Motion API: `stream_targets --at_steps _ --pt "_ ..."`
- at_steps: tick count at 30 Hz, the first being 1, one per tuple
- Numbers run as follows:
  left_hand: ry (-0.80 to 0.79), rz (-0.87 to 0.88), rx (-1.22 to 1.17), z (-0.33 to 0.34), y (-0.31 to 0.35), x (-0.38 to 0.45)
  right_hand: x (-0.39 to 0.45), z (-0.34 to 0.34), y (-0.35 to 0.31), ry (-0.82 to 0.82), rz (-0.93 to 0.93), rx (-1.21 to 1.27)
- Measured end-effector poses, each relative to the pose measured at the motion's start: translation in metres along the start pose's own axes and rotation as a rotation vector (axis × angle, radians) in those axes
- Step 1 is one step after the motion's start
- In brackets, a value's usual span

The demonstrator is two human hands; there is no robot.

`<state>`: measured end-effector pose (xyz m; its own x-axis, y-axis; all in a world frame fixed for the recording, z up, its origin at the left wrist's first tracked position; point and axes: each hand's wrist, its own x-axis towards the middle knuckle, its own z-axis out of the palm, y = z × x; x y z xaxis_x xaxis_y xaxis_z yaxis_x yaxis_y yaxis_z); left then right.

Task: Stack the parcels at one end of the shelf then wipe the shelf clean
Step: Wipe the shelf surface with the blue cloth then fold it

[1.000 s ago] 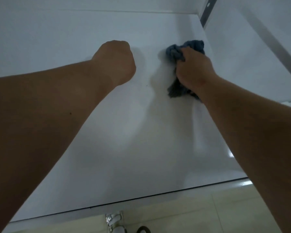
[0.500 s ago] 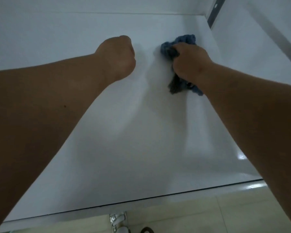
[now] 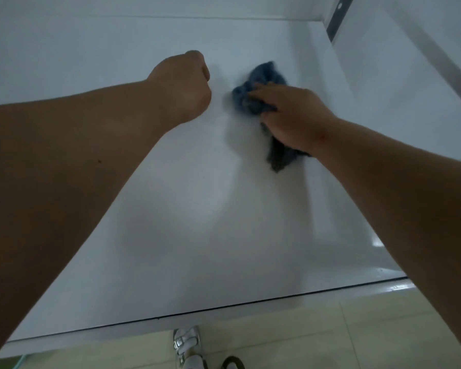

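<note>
Bottom edge of the frame is pale yellowish floor tile (image 3: pixel 330 336), glossy with thin grout lines, and a white strappy sandal (image 3: pixel 186 342) with shiny buckles pokes in at bottom centre, plus a dark rounded thing just right of it that's too cut off to identify. Right above that runs the front lip of the shelf (image 3: pixel 171 235), a smooth white slab with a thin dark line along its edge, and it fills most of the picture with soft shadows and a small bright glare at the right side. Two bare forearms come in from the lower left and lower right corners, reaching up the frame. The left hand (image 3: pixel 183 86) sits upper centre, curled into a tight fist with nothing in it, knuckles on or just over the shelf, can't tell which. Just right of it, not touching, the right hand (image 3: pixel 290 115) lies on top of a crumpled blue-grey cloth (image 3: pixel 261 83), fingers bent over it and gripping the wad against the shelf; the fuzzy fabric bunches out past the fingertips and a darker tail hangs below the wrist. Farthest back, a flat grey metal strip (image 3: pixel 336 20) with a hole runs up the top right corner beside the white side wall.
</note>
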<state>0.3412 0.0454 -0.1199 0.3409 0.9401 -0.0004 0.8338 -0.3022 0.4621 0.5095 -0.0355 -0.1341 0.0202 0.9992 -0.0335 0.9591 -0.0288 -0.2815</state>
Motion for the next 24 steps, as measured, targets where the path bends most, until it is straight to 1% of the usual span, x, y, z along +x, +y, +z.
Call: stream_targets --at_steps 2,3,4,5,8,9,12,14,16,18,20,22,24 --pt "-0.009 0.013 0.008 0.0 0.0 -0.002 0.008 0.0 0.004 0.04 0.135 0.045" --pt "-0.013 0.022 0.013 0.001 -0.001 -0.003 0.012 0.002 0.001 0.035 0.178 0.063" --pt "-0.014 0.029 0.017 0.002 -0.001 -0.004 0.017 0.006 -0.006 0.032 0.183 0.074" --pt "-0.01 0.034 0.017 0.003 -0.001 -0.006 0.018 0.009 -0.016 0.029 0.149 0.076" --pt "0.002 0.034 0.023 0.003 0.0 -0.009 0.012 0.027 -0.046 0.001 -0.084 0.043" --pt "-0.005 0.034 0.026 0.004 0.001 -0.011 0.005 0.032 -0.053 -0.026 -0.136 0.052" --pt "-0.036 0.041 0.039 0.004 0.004 -0.015 -0.024 0.035 -0.054 -0.06 -0.232 0.095" --pt "-0.043 0.059 0.062 0.003 0.001 -0.018 -0.038 0.029 -0.04 -0.064 -0.243 0.095" --pt "-0.06 0.088 0.082 0.002 -0.003 -0.022 -0.044 0.021 -0.021 -0.027 -0.161 0.087" --pt "-0.067 0.087 0.076 0.001 -0.006 -0.027 -0.044 0.014 -0.007 0.036 -0.005 0.108" --pt "-0.057 0.064 0.042 0.001 -0.009 -0.032 -0.034 0.019 -0.006 0.076 0.119 0.123" --pt "-0.044 0.05 0.016 0.003 -0.01 -0.036 -0.024 0.029 -0.022 0.113 0.166 0.108" --pt "-0.04 0.051 0.022 0.005 -0.007 -0.041 -0.022 0.04 -0.05 0.103 0.133 0.097"
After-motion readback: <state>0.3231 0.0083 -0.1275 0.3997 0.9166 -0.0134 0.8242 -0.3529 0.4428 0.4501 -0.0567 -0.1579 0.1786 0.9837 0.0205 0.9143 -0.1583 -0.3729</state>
